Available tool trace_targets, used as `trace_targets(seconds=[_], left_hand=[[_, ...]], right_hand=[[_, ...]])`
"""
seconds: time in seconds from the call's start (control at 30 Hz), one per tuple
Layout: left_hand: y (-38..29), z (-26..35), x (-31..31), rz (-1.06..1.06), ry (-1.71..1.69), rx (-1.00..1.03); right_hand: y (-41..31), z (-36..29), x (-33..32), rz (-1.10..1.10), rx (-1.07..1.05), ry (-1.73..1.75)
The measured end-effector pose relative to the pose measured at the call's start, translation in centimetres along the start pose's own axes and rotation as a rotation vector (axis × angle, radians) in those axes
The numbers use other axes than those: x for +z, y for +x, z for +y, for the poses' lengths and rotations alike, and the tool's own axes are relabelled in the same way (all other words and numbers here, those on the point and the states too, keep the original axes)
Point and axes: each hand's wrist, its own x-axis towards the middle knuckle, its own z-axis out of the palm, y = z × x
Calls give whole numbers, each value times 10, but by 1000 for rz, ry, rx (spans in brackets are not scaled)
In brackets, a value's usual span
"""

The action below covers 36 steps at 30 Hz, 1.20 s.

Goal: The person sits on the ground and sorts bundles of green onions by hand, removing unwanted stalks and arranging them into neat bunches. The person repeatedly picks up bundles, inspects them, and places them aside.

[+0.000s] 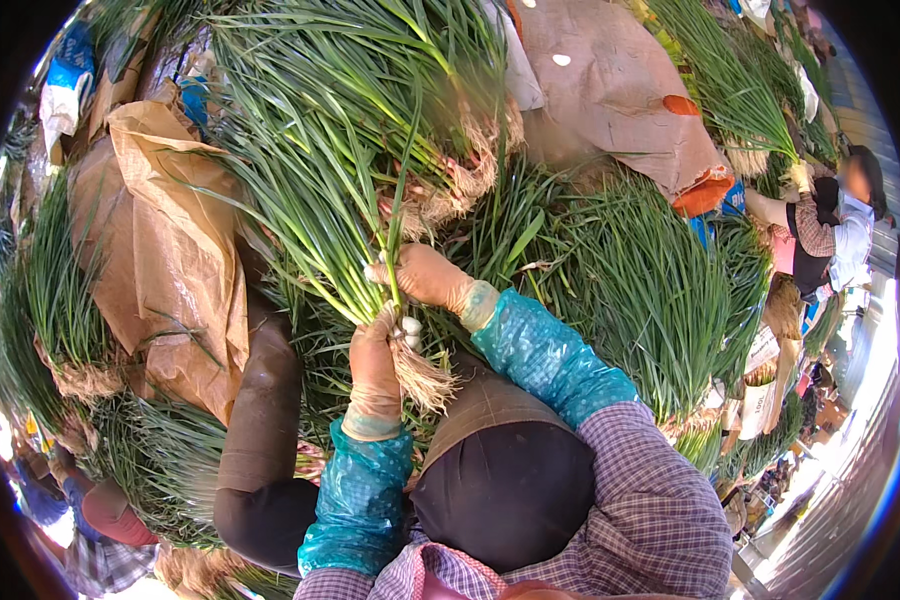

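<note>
My left hand (375, 356), in a tan glove, is closed around the lower stems of a bunch of green-leaved allium plants (345, 277), just above their pale roots (424, 375). White bulbs (411, 334) show beside its fingers. Just above and to the right, my right hand (420, 276), gloved the same way, has its fingers closed on a plant with a white base at the bunch's edge. Teal plastic sleeves cover both forearms. A large heap of similar plants with reddish stem bases and matted roots (472, 172) lies beyond my hands.
Tan woven sheeting (180, 255) lies to the left, and a brown woven sack (615, 82) with orange patches at the upper right. More bundled greens (637, 277) stand to the right. A person (832, 225) sits at the far right holding greens; other people are at the lower left.
</note>
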Motion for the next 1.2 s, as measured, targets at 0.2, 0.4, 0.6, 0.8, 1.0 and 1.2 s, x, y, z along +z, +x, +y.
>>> trace_targets(seconds=[0.2, 0.4, 0.6, 0.8, 1.0, 1.2], left_hand=[[-5, 8, -3, 119, 84, 99], [6, -19, -10, 60, 57, 203], [4, -13, -6, 34, 103, 150], [21, -20, -26, -131, -27, 10], [10, -12, -17, -21, -24, -9], [10, -12, -8, -134, -72, -83]], right_hand=[[-41, 46, -31, -515, 371, -476], [-34, -65, -41, 384, -252, -384], [8, -69, -55, 96, -217, -341], [-58, -44, -30, -12, 55, -239], [-60, 5, -40, 420, 49, -316], [-77, -29, -39, -249, 281, -252]])
